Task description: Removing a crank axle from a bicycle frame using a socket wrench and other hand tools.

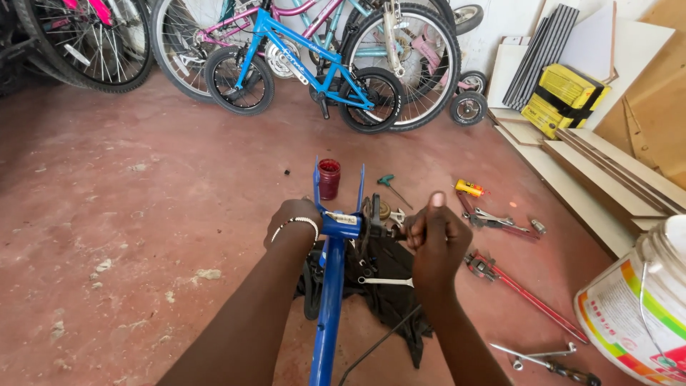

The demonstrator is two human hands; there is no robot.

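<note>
Your left hand point(291, 218) gripped the upturned blue metal bicycle frame point(331, 300) while your right hand point(432, 232), just beside it, clenched a tool on its bottom-bracket fitting, still unfinished.

blue bike frame point(330, 300); dark red jar point(329, 179); yellow boxes point(564, 96)

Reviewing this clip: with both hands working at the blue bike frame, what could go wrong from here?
The right hand grips a tool at the blue frame junction; a slip might knock knuckles into metal. The left hand alone steadies the frame, so it may twist. The dark red jar stands open just beyond the frame and could be tipped.
</note>
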